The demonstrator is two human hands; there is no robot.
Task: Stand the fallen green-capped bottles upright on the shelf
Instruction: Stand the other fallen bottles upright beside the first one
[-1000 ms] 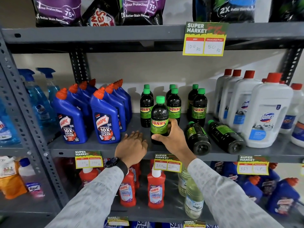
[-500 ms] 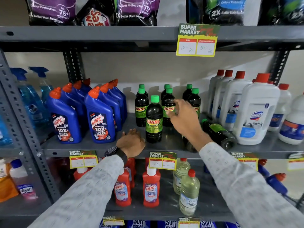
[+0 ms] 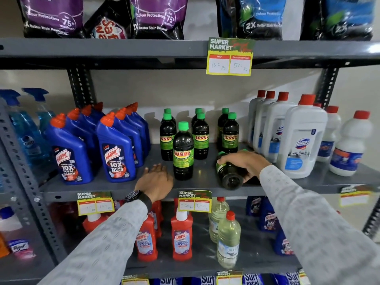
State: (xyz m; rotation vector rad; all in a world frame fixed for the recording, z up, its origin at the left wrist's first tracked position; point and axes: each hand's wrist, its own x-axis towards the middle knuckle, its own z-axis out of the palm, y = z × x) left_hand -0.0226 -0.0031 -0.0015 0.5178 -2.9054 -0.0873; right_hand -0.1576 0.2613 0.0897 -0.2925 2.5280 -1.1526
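Observation:
Dark "Sunny" bottles with green caps stand on the grey middle shelf (image 3: 205,188). One upright bottle (image 3: 183,153) stands in front, and several more stand in rows behind it. A fallen bottle (image 3: 229,177) lies on its side with its base toward me. My right hand (image 3: 246,163) is curled over the top of it, gripping its body. A second fallen bottle is mostly hidden behind that hand and sleeve. My left hand (image 3: 155,181) rests flat on the shelf edge, left of the front upright bottle, holding nothing.
Blue Harpic bottles (image 3: 115,153) crowd the shelf's left side and white red-capped Domex bottles (image 3: 300,138) its right. Price tags (image 3: 194,201) hang on the shelf lip. Red Harpic and pale bottles fill the shelf below, detergent pouches the shelf above.
My right hand left the front upright bottle, swung right and came down onto the fallen bottle. The left hand stayed on the shelf edge.

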